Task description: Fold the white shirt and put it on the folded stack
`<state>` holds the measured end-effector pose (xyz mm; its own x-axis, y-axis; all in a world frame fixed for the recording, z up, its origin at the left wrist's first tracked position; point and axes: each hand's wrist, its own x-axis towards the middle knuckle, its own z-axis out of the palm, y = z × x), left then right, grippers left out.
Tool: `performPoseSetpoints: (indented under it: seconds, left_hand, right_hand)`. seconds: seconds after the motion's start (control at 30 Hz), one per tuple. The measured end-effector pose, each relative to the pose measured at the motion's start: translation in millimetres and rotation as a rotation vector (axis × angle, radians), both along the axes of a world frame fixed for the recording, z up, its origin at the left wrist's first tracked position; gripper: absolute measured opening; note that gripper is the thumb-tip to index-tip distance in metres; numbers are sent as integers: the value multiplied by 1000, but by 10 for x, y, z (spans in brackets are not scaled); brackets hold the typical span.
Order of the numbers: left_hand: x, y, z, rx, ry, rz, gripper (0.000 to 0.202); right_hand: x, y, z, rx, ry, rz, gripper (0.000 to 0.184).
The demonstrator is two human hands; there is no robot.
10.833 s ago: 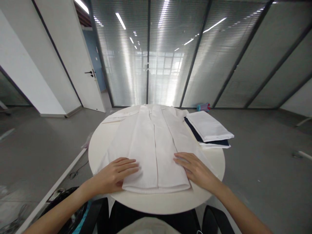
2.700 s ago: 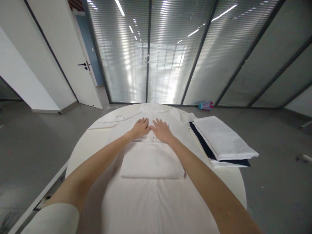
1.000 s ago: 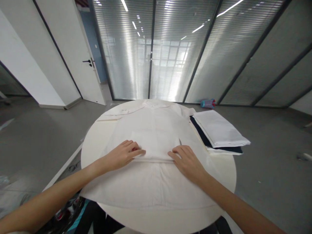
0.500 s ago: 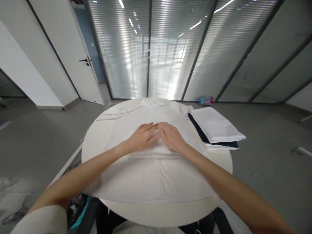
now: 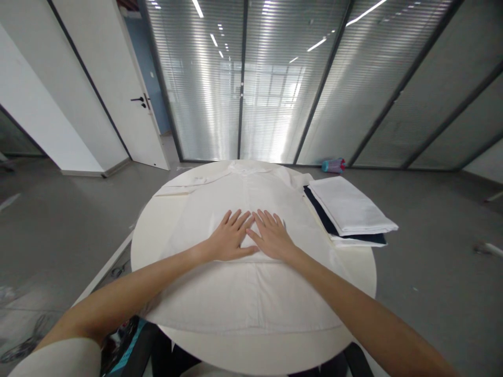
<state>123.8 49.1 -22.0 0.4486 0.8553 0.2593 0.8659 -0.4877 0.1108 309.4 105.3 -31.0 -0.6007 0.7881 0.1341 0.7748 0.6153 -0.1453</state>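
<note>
A white shirt (image 5: 251,298) lies spread over the round table, its collar at the far edge and its hem near me. Across its middle runs a crosswise fold or crease. My left hand (image 5: 231,238) rests flat on the cloth with fingers spread. Beside it my right hand (image 5: 271,235) also lies flat, fingers apart, and the two hands meet or overlap slightly at the thumbs and fingertips. Neither hand grips anything. The cloth directly under both palms is hidden.
The round white table (image 5: 259,353) fills the space before me. On its right edge sits a stack of folded white and dark clothes (image 5: 349,207), overhanging slightly. A blue and red object (image 5: 333,166) lies on the floor by the glass wall. A white door (image 5: 129,94) stands at left.
Both hands have moved a little towards me over the shirt, and their fingers have spread and flattened. Part of the crosswise fold is now covered or pressed flatter.
</note>
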Motion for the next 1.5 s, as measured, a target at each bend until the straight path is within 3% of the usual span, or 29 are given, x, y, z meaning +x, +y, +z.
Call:
performPoseSetpoints:
  seconds: [0.2, 0.4, 0.5, 0.57, 0.73, 0.83, 0.93, 1.13, 1.23, 1.3, 1.4, 1.5]
  left_hand:
    - [-130, -33, 78, 27, -72, 15, 76]
    - [-223, -62, -15, 13, -10, 34, 72]
    - [-242, -72, -27, 12, -15, 35, 70]
    - [-255, -103, 29, 32, -28, -16, 65]
    - [-196, -271, 231, 193, 45, -313, 56]
    - [-117, -357, 254, 295, 173, -376, 38]
    - [-84, -388, 223, 359, 275, -393, 34]
    - [-192, -412, 239, 572, 293, -459, 33]
    - [-337, -422, 313, 634, 221, -462, 36]
    - [-444, -404, 393, 657, 186, -430, 42]
    - [-515, -304, 569, 750, 166, -345, 43]
    - [-361, -81, 787, 861, 131, -245, 29]
  right_hand:
    - [156, 57, 185, -18, 71, -92, 80]
    - [317, 133, 89, -171, -8, -144, 81]
    - [349, 168, 98, -141, 47, -118, 78]
    - [385, 208, 130, -120, 87, -156, 74]
    - [499, 387, 114, -154, 131, -243, 58]
    - [526, 492, 57, -173, 226, -225, 47]
    - [536, 540, 71, -232, 396, -204, 43]
    - [640, 471, 285, -619, 788, -235, 49]
    - [666, 407, 386, -919, 825, -229, 44]
    - [663, 360, 471, -1034, 806, -192, 41]
    - [697, 288, 665, -979, 876, -120, 41]
    - [883, 224, 921, -734, 1003, -111, 44]
